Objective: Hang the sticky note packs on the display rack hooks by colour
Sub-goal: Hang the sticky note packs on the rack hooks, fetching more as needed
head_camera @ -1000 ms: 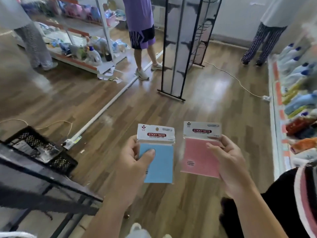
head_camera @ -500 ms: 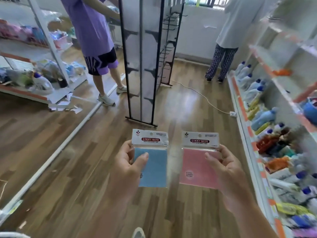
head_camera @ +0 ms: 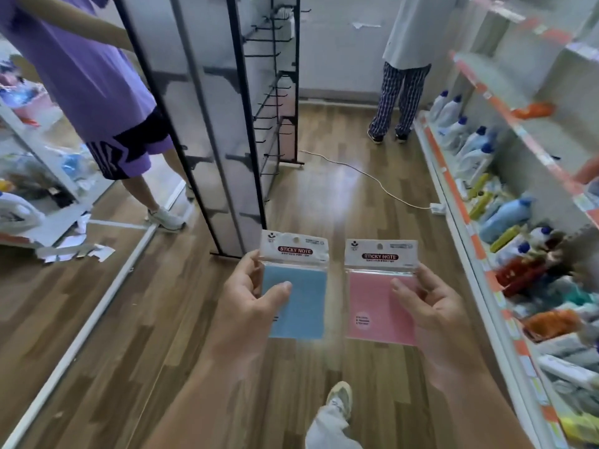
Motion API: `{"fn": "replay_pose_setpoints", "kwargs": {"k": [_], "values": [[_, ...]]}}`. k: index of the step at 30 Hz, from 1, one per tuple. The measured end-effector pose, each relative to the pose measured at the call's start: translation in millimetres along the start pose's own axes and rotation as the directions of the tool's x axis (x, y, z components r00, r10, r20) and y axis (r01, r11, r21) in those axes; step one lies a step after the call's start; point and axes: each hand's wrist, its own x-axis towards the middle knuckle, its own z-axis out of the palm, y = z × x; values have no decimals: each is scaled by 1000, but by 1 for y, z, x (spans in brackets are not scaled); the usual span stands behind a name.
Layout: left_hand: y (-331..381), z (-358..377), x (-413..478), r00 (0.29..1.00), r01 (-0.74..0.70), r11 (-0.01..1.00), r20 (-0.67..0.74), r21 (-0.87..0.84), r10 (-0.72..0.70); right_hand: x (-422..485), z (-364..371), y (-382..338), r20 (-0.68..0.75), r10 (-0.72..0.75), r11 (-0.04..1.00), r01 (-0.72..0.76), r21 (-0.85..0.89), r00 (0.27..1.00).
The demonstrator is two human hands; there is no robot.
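My left hand (head_camera: 249, 298) holds a blue sticky note pack (head_camera: 299, 306) by its left edge, thumb pressed on the front. My right hand (head_camera: 431, 306) holds a pink sticky note pack (head_camera: 369, 306) by its right edge. Both packs face me upright, side by side, with white header cards reading "STICKY NOTE". The black display rack (head_camera: 240, 124) stands ahead and slightly left of the packs, seen almost edge-on. Its bare black hooks (head_camera: 269, 102) stick out to the right.
A person in purple (head_camera: 90, 92) stands left of the rack. Another person in striped trousers (head_camera: 398, 102) stands at the far wall. A shelf of bottles (head_camera: 505, 205) runs along the right. A white cable (head_camera: 372, 179) crosses the wood floor. My shoe (head_camera: 340, 396) shows below.
I have walked forward and the view has swung right. The rack is now much closer, and the black crate at the left has left the view. Both hands still hold their packs.
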Motion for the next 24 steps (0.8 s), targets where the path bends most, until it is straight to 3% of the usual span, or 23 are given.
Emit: {"fn": "replay_pose_setpoints", "kwargs": {"k": [12,19,24], "values": [[39,97,247,984,-142,986,-92,89,150,288,-22,-72,108,-19,997,11,80,994],[42,122,411,968,-198,972,-129,129,214,453,1,-87,127,-29,998,22,55,991],[65,132,534,965,-208,946,-108,247,240,573,26,-121,164,-66,997,58,53,984]]}}
